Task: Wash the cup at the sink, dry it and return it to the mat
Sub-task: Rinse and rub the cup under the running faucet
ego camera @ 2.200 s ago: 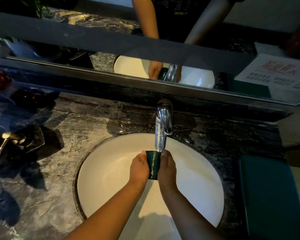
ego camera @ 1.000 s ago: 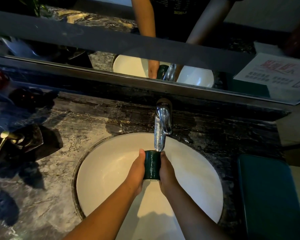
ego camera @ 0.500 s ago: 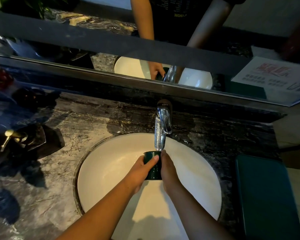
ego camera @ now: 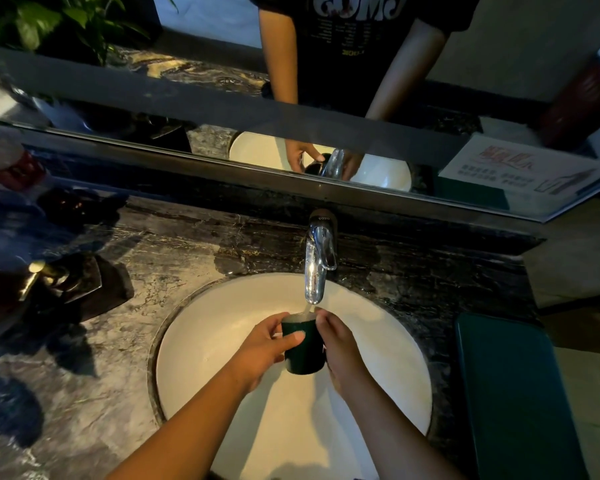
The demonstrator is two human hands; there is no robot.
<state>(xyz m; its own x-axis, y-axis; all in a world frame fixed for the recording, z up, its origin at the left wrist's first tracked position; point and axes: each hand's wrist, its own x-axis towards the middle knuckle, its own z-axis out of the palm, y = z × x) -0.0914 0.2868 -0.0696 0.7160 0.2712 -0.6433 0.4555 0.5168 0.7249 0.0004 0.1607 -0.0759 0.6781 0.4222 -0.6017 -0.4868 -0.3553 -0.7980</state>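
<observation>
A small dark green cup [ego camera: 303,355] is held upright over the white round sink [ego camera: 208,341], its mouth just under the chrome tap [ego camera: 317,268]. Water runs from the spout into the cup. My left hand [ego camera: 264,348] grips the cup's left side, thumb lying across its front. My right hand [ego camera: 340,351] holds the right side, fingertips at the rim. A dark green mat [ego camera: 513,393] lies flat on the counter to the right of the sink.
The sink is set in a dark marble counter [ego camera: 136,271]. A dark soap dispenser with a gold pump [ego camera: 49,282] stands at the left. A mirror [ego camera: 291,98] runs along the back wall above a metal ledge, with a printed card [ego camera: 520,168] at the right.
The cup has turned upright with its mouth under the water stream. My left thumb has come round onto the cup's front. Both hands stay over the sink.
</observation>
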